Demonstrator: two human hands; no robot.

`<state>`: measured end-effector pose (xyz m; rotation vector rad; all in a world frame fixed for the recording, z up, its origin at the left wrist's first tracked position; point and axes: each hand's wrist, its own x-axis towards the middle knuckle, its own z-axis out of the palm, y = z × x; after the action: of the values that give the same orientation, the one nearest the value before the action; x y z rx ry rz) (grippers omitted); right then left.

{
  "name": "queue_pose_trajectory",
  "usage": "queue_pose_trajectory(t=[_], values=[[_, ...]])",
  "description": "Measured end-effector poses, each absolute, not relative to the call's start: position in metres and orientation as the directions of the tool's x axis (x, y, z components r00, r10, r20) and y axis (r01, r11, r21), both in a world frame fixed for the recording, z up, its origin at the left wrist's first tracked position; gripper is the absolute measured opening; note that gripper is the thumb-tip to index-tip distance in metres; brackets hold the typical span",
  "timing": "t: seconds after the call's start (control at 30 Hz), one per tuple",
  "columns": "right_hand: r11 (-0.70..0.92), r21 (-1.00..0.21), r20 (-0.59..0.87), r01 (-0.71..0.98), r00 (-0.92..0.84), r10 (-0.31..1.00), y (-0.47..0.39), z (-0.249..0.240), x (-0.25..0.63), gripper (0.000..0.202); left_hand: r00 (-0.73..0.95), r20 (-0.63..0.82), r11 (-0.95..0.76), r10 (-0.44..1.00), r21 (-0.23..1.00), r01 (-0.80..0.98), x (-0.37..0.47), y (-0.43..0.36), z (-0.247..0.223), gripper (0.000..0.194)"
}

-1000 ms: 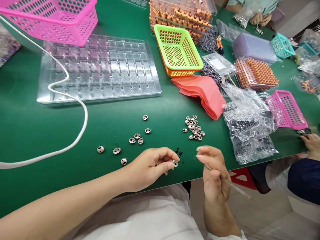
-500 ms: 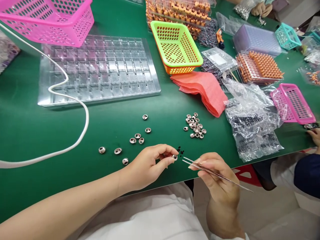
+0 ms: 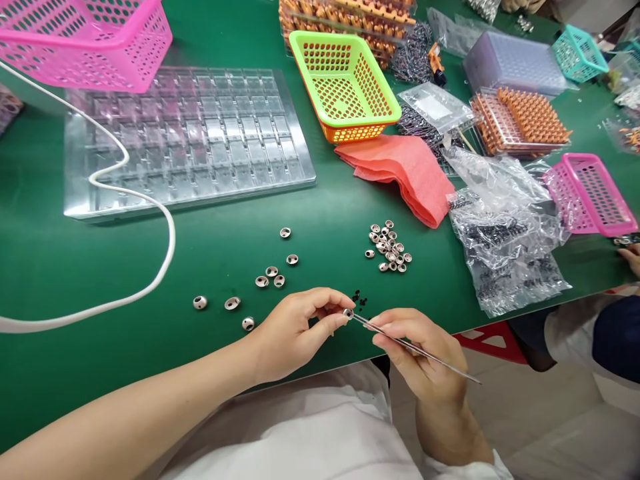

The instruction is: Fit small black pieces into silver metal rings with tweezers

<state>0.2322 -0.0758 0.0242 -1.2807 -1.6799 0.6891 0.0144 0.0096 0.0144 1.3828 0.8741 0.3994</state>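
Close to the near edge of the green worktable (image 3: 330, 220), the left hand (image 3: 303, 327) pinched one metal piece (image 3: 347, 313) between thumb and forefinger, its other fingers curled and partly hidden behind. The right hand (image 3: 425, 347) pressed its thumb and fingers together on the tweezers (image 3: 417, 349), whose tips met the held piece; whether they reached into its hole or only touched the rim could not be told. Just beyond the fingertips, a few black bits (image 3: 357, 300) lay loose on the tabletop. Work on this single piece looked to be under way, not finished. Eight like pieces made up a loose scatter (image 3: 231, 303) on the left, between the near edge and the clear tray (image 3: 305, 175), while a tighter heap (image 3: 391, 256) sat farther from that edge, short of the red cloth (image 3: 395, 173). One group was perhaps already handled and the other waiting, but the pieces were too small to show which, so the share done stayed uncertain. The remaining black bits suggested that more was left. Toward the far edge, beyond the cloth, stood a green basket (image 3: 345, 121).
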Motion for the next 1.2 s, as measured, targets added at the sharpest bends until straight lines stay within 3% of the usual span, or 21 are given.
queue_pose_trajectory(t=[1.2], values=[[0.366,-0.828,0.376,0.425,-0.066,0.924,-0.0745,0.0198,0.2257,0.030,0.629,-0.298,0.222,0.718,0.955,0.199,0.0135,0.0091,0.0151,0.023]])
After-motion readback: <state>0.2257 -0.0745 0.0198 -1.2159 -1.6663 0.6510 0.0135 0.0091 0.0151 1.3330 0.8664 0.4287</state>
